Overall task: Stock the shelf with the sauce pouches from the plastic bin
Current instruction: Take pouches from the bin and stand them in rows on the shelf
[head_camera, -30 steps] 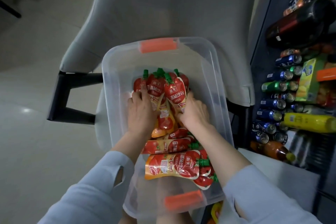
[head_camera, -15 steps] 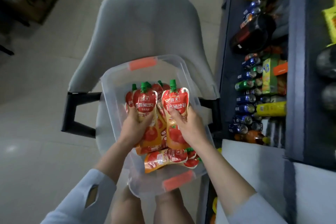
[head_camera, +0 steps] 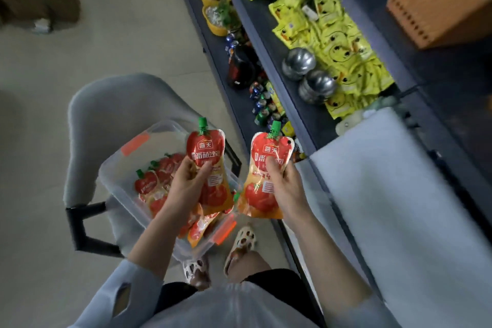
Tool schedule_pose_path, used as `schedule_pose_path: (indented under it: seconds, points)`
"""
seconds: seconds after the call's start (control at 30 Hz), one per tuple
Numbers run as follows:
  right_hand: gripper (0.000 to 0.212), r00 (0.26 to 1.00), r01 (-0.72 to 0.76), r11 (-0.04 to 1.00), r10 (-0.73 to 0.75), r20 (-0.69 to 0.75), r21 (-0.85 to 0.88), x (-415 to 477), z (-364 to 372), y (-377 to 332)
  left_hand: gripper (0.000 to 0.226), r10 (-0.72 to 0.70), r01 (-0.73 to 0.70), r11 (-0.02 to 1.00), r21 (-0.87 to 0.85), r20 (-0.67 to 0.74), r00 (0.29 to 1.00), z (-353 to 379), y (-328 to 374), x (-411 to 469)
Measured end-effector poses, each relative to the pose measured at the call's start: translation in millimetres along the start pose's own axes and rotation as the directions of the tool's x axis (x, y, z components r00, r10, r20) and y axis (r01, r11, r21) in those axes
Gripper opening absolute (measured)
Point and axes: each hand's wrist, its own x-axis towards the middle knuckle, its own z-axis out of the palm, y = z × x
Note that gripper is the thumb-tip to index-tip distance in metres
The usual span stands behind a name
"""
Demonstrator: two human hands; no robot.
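My left hand (head_camera: 186,186) grips a red and orange sauce pouch (head_camera: 210,165) with a green cap, upright above the clear plastic bin (head_camera: 117,168). My right hand (head_camera: 285,184) grips a second sauce pouch (head_camera: 263,194), held upright past the bin's right edge, near the dark shelf unit (head_camera: 290,104). Several more pouches (head_camera: 151,184) lie in the bin, which has orange latches and rests on a grey chair (head_camera: 106,112). A white sheet (head_camera: 394,194) covers the near part of the middle shelf.
The middle shelf holds yellow snack packets (head_camera: 338,42) and two metal pots (head_camera: 308,74). Cans and a dark bottle (head_camera: 242,66) fill the lower shelf, with yellow bowls (head_camera: 215,18) further back. An orange box (head_camera: 442,0) sits on the top shelf. My feet (head_camera: 239,245) stand by the bin.
Both hands lifted pouches out of the bin and drew apart. The right hand carried its pouch rightward toward the shelf. My view swung right and up onto the shelves.
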Motion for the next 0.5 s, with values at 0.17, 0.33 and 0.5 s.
schedule_pose_path:
  seconds: [0.17, 0.33, 0.5]
  points:
    - [0.052, 0.966, 0.080, 0.996, -0.070, -0.250, 0.030, -45.8, -69.3, -20.2, 0.017, 0.043, -0.079, 0.986, 0.144, 0.236, 0.971, 66.7, 24.5, -23.5]
    - [0.026, 0.865, 0.208, 0.978, -0.169, -0.472, 0.032, -86.2, -136.8, -30.9, 0.012, 0.134, -0.221, 0.963, 0.157, 0.431, 0.892, 140.3, 37.2, -38.5]
    - [0.018, 0.742, 0.305, 0.952, -0.219, -0.634, 0.029, -124.2, -202.1, -48.5, 0.016, 0.146, -0.301, 0.939, 0.167, 0.599, 0.787, 218.3, 42.7, -62.8]
